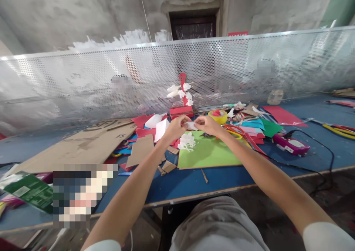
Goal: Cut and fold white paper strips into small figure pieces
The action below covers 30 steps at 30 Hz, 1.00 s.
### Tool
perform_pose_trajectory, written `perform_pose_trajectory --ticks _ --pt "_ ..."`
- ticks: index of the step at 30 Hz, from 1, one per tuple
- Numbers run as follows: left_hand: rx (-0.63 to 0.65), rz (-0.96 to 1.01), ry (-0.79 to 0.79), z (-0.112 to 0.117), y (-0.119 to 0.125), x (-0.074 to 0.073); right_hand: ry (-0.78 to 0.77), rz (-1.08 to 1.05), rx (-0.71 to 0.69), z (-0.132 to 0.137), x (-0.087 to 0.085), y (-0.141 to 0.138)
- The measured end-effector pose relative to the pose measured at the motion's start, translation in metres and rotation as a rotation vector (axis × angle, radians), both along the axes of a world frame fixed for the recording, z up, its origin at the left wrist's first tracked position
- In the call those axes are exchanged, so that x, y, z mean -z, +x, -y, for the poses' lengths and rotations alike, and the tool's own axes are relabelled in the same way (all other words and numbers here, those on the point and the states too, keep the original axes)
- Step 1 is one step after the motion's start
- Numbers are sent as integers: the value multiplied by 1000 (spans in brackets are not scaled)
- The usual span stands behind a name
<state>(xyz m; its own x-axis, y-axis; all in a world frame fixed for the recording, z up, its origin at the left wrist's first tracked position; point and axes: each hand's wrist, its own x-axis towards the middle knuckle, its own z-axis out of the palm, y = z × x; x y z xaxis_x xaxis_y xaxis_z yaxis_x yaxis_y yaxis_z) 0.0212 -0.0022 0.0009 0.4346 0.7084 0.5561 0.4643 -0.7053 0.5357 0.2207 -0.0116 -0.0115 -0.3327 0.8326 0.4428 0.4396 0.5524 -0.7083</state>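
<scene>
Both my hands meet above the blue table (194, 182), pinching one small white piece of paper (191, 125) between them. My left hand (174, 128) grips its left end with curled fingers. My right hand (207, 124) holds its right end the same way. Just below them a cluster of small white paper pieces (186, 141) lies on the top left corner of a green sheet (208, 153). Behind my hands stands a red paper model (181, 107) with white paper flowers stuck to its upright stem.
A large cardboard sheet (83, 145) lies at the left, with red and white paper scraps (151, 127) beside it. A yellow tape roll (218, 116), red-handled scissors (235, 131), coloured sheets and a pink glue gun (291, 144) with black cable sit at the right. A perforated metal screen (83, 81) backs the table.
</scene>
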Motion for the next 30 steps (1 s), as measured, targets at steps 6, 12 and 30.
perform_pose_trajectory --ticks 6,12,30 --pt "-61 -100 50 -3 -2 3 31 40 33 1 -2 1" --pt "-59 -152 55 -2 -3 2 61 58 39 -2 1 3" --pt "127 195 -328 -7 1 5 452 335 3 9 -4 -3"
